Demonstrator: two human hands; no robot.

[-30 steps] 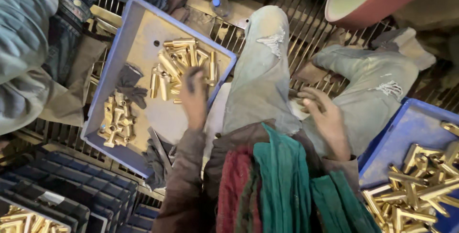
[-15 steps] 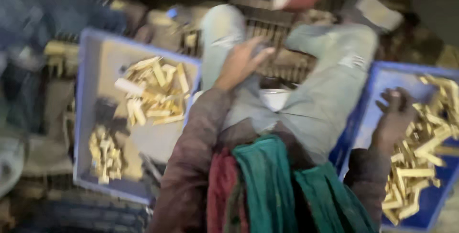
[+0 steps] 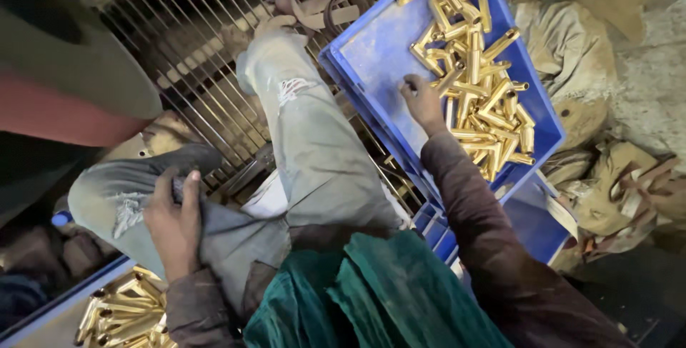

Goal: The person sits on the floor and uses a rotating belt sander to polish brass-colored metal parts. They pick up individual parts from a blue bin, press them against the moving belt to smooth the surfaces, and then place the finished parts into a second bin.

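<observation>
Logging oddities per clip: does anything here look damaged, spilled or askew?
The trousers are torn at the knee. The brass fittings lie jumbled in the blue tray by the right hand, none spilled outside it.
</observation>
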